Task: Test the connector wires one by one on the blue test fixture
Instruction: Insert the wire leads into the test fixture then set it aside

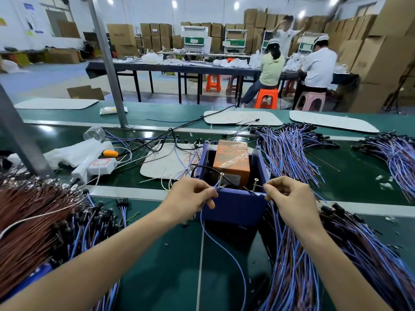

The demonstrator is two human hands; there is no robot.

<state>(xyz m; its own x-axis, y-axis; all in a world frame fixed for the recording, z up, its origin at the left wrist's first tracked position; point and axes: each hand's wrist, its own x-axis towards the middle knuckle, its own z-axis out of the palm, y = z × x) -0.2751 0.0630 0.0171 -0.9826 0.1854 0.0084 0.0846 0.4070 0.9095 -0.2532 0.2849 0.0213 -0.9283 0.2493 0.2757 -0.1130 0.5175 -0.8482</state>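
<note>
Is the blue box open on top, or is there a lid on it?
Open. The blue test fixture has no lid: an orange box shows inside it.

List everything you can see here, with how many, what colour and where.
blue test fixture: one, blue, bench centre
box: one, orange, inside fixture
metal posts: two, silver, fixture's near rim
wire bundles: several, blue-purple, right and near left
brown wires: one heap, brown, left
power strip: one, white, left of fixture
bench: one, green
stools: two, orange, background
cardboard boxes: many, brown, back wall
people: three, light tops, far table
blue wire: one, blue, hanging from left hand
left hand: pinches blue wire at left post
right hand: pinches wire end at right post
</note>
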